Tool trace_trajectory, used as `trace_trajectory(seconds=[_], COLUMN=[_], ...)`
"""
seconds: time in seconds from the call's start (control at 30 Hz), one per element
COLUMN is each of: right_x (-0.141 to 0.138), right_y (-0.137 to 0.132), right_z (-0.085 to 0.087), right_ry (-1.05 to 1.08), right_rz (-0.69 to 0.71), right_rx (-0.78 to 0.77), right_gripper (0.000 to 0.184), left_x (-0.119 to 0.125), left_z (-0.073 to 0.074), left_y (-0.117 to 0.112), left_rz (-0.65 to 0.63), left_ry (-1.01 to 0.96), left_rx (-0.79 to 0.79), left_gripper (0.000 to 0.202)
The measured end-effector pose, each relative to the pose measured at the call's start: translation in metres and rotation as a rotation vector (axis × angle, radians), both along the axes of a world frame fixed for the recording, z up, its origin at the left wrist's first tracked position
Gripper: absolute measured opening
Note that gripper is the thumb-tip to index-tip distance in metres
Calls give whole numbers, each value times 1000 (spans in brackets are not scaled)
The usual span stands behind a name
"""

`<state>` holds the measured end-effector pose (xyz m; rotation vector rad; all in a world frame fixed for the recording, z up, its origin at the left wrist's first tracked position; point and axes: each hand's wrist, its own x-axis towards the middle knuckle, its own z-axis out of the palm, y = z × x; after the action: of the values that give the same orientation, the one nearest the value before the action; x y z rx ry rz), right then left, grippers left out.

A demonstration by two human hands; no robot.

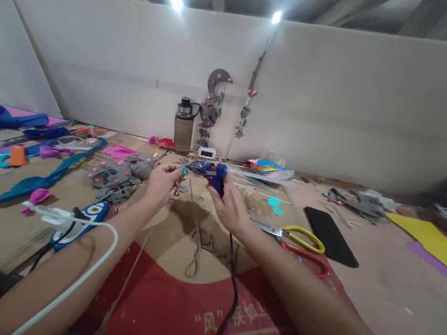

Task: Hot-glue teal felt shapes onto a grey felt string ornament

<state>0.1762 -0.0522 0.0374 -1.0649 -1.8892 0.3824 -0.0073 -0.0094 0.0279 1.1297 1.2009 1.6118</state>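
My right hand [231,205] is wrapped round a blue hot glue gun [217,175], whose nozzle points left and whose black cord [231,289] runs down toward me. Close to the nozzle, my left hand [163,184] pinches a small turquoise piece [185,171], partly hidden by the fingers. A thin grey cord [196,217] trails from near that piece down to a loop on the cardboard [171,220]. More turquoise cut-outs [275,205] lie to the right of the glue gun. A heap of grey felt pieces with pink and orange dots [114,178] sits left of my left hand.
Scissors with yellow and red handles [303,241] and a black phone [329,235] lie at right. A power strip [94,215] with a white cable is by my left forearm. A water bottle [183,129] stands against the white partition [333,94]. Felt scraps cover the left side.
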Motion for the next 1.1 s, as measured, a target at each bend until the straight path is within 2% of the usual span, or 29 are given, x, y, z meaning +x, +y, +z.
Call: trace_trajectory(seconds=[0.2,0.5,0.7,1.1], right_x=[1,-1,0,0], right_y=[3,3,4,5], right_z=[-8,-10,-13,-14], right_ry=[-29,-42,-46,-75], right_rz=[-10,-49,-30,-47], right_rx=[24,4,69,83], right_gripper=[34,33,33,35], left_x=[3,4,5,4], left_z=[2,1,3,0], left_y=[-3,-3,-4,-2], left_rz=[-18,-35,-21,-18], left_ry=[-10,-6,-36,-39], left_rx=[-6,-8,12,21], left_gripper=[17,15,15,15])
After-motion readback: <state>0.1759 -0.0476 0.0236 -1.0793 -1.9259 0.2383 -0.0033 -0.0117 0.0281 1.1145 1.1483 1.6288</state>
